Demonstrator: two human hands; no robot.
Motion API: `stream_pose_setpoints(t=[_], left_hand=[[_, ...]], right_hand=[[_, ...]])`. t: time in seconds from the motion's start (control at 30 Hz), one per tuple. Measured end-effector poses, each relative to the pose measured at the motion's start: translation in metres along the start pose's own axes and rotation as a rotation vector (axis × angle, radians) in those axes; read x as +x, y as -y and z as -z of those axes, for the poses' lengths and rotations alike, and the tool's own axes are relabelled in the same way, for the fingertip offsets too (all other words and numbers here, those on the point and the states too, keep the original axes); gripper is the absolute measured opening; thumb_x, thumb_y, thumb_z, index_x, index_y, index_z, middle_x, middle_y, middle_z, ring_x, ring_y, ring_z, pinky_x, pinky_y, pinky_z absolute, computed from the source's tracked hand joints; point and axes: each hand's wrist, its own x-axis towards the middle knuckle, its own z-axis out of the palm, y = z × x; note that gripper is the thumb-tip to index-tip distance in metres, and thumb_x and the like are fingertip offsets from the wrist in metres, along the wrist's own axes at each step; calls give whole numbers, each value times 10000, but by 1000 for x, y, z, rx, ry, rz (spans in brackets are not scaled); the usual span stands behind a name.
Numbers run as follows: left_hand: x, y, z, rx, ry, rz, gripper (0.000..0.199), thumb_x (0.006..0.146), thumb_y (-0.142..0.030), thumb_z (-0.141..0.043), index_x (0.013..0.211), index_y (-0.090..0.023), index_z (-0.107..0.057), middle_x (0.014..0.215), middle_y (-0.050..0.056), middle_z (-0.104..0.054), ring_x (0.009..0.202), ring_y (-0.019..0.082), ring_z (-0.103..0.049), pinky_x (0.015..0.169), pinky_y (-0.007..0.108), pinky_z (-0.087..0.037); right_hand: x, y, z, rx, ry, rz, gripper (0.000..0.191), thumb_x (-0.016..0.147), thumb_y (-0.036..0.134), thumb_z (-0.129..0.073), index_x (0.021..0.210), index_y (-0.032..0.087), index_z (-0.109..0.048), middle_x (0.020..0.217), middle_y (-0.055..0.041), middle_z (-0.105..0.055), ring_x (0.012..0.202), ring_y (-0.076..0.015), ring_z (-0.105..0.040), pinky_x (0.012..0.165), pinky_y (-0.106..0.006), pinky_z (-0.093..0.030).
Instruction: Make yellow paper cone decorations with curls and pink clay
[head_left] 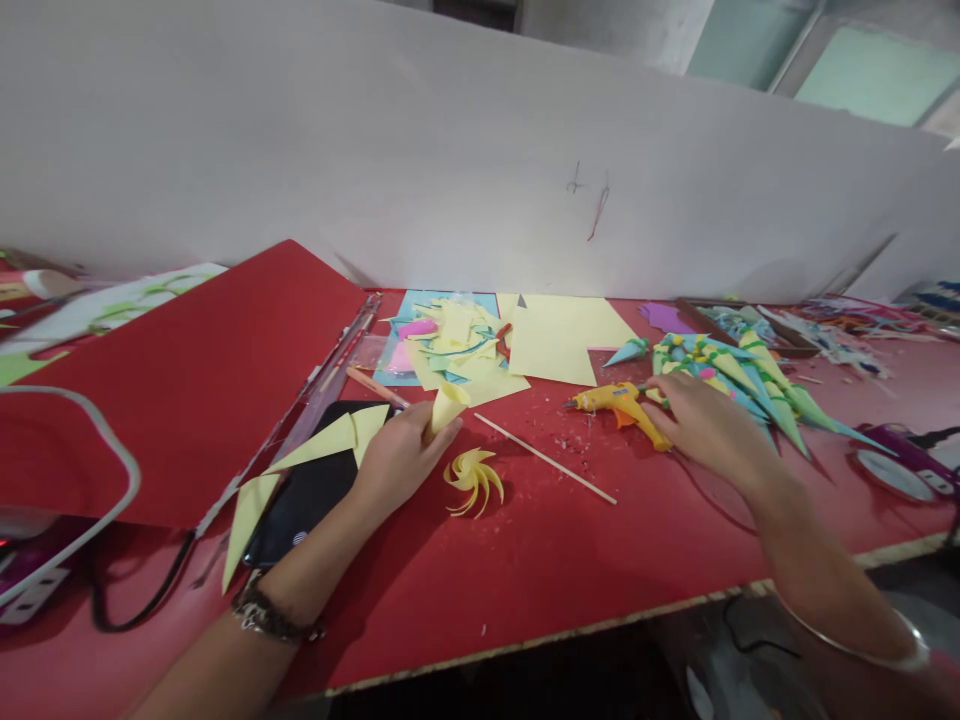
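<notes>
Yellow paper cone [447,408], wide mouth uppermost, in the left hand [405,445].

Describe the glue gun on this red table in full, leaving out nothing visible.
The glue gun has a yellow, plastic-looking body, an orange trigger underneath and a dark nozzle tip. The nozzle points toward the picture's left; the handle slants down to the right. It is at the red tabletop, though whether slightly lifted is unclear. The right hand is at its rear, fingers apparently touching it.
</notes>
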Motion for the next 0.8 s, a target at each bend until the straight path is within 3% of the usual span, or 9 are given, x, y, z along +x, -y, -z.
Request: stream_pose_setpoints(t=[0.13, 0.27, 0.47, 0.53, 0.63, 0.8], left_hand=[[-1, -1, 0, -22, 4, -20, 344, 830, -457, -340, 707, -176, -494, 650, 16, -555, 554, 151, -492, 509, 247, -311], [-1, -1, 0, -36, 8, -19, 331, 830, -446, -343, 722, -173, -494, 660, 17, -552, 569, 151, -491, 528, 248, -317], [1, 0, 0, -15, 18, -13, 336, 825, -452, -338, 700, -174, -480, 624, 16, -527, 564, 155, -478, 528, 256, -314], [1, 0, 0, -11, 22, -7, 342, 822, -450, -337, 702, -171, -493, 611, 20, -529, 560, 158, -477, 526, 259, -317], [1, 0, 0, -11, 15, -3, 357, 816, -456, -340, 738, -161, -525, 626, 31, -552, 560, 164, -482, 526, 264, -324], [1, 0, -1, -33, 7, -30, 359, 825, -457, -331, 760, -163, -525, 668, 32, -567, 587, 167, -498, 545, 268, -339]], right_hand=[[12, -21, -27, 105, 213, 8, 347, 838, 351, -334, 764, 138, -599, 805, -108, -629, 731, -207, -589, 636, -286, -406], [10, -37, -43, 301, 246, -43, 396, 813, 431, -357, 876, 122, -596, 788, -87, -635, 694, -204, -586, 610, -292, -423], [0, -42, -42, 743, 307, -175, 414, 741, 479, -501, 984, 154, -585, 971, -75, -637, 830, -216, -605, 675, -288, -481], [-3, -42, -41, 780, 297, -188, 404, 727, 488, -519, 944, 154, -588, 906, -68, -639, 778, -206, -602, 636, -283, -485], [-6, -42, -42, 698, 184, -185, 395, 720, 519, -509, 856, 155, -580, 796, -59, -617, 703, -195, -578, 581, -285, -478], [-10, -46, -48, 527, 45, -86, 400, 720, 534, -489, 836, 157, -558, 923, -93, -588, 850, -229, -564, 744, -339, -462]])
